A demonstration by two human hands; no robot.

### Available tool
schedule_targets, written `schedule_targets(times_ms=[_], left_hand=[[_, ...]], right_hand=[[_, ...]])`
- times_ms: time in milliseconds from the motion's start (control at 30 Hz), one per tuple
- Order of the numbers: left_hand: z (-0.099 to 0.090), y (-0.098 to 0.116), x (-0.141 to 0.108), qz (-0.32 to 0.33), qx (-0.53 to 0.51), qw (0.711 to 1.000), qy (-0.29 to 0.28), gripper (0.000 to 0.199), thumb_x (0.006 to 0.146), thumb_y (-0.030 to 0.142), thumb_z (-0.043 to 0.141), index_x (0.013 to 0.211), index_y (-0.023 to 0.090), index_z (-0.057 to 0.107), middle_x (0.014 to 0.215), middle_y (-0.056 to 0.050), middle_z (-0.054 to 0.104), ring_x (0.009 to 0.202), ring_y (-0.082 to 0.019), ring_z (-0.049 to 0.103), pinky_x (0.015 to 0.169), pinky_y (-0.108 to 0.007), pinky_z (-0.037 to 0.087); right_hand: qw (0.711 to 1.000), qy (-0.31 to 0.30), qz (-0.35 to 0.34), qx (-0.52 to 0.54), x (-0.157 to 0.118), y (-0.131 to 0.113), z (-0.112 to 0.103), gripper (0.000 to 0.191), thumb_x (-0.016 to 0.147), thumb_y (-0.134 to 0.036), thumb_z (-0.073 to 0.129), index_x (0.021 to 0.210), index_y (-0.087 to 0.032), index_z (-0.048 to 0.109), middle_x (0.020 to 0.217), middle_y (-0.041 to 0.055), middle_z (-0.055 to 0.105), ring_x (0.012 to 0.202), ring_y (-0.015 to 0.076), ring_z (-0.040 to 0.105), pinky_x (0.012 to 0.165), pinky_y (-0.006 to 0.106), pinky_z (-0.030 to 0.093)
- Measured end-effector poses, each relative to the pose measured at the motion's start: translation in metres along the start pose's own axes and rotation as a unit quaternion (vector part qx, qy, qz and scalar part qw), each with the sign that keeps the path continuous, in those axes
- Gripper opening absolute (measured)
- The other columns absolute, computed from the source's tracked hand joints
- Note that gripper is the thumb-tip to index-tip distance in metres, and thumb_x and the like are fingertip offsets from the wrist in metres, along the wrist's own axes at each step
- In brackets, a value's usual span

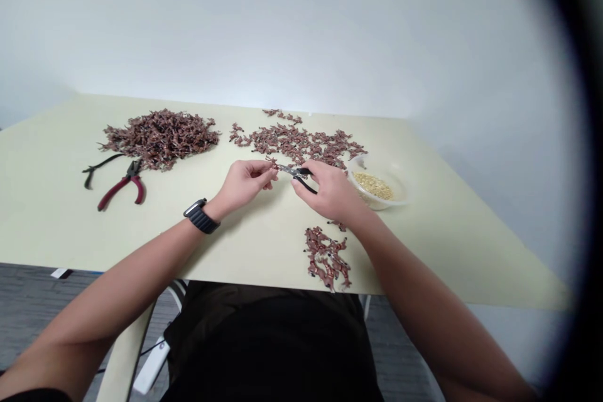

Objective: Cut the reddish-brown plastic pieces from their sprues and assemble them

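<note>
Between the fingertips of my left hand (247, 183) is a small brown figurine (272, 163), pinched just above the table. My right hand (330, 188) is closed round the black handles of a pair of pliers (301, 174). The pliers' metal jaws point left and meet the figurine; whether they grip it I cannot tell. Behind my hands spreads a loose layer of similar brown figurines (301, 143). Close to my right forearm stands a clear plastic bowl (400, 193) with small gold-coloured pieces (374, 185) in it.
A large heap of brown figurines (162, 135) lies at the left. In front of it are red-handled pliers (123, 185) and a black-handled tool (101, 166). A smaller group of figurines (327, 257) lies near the front edge of the pale table (245, 251). A wall (264, 31) stands behind.
</note>
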State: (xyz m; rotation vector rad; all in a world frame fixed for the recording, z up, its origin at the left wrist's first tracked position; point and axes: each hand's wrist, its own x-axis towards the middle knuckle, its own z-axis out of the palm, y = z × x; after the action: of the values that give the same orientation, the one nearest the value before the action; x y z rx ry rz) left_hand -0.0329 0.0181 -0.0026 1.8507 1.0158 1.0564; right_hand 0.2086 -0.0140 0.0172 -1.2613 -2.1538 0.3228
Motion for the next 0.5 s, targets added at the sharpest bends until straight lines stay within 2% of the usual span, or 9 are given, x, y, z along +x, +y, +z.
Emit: schedule_targets(times_ms=[133,500], left_hand=[[0.0005,0.0031,-0.0021,-0.003,0.047,0.998,0.041,0.033,0.099,0.045,0.068,0.090,0.015,0.081,0.073,-0.005,0.075,0.066,-0.014,0.069,0.065,-0.024,0.051],[0.0024,-0.0021,-0.0045,0.011,0.062,0.997,0.054,0.033,0.098,0.045,0.069,0.095,0.016,0.085,0.073,-0.005,0.078,0.063,-0.014,0.069,0.065,-0.025,0.054]], right_hand=[[1.000,-0.013,0.009,0.000,-0.0004,-0.0009,0.0014,0.026,0.102,-0.047,0.058,0.101,-0.022,0.064,0.095,0.0077,0.072,0.084,0.0240,0.062,0.077,0.035,0.043],[0.999,-0.003,0.011,-0.034,-0.0007,-0.0014,0.0045,0.027,0.100,-0.049,0.059,0.095,-0.022,0.061,0.085,0.0059,0.069,0.076,0.0227,0.060,0.070,0.035,0.039]])
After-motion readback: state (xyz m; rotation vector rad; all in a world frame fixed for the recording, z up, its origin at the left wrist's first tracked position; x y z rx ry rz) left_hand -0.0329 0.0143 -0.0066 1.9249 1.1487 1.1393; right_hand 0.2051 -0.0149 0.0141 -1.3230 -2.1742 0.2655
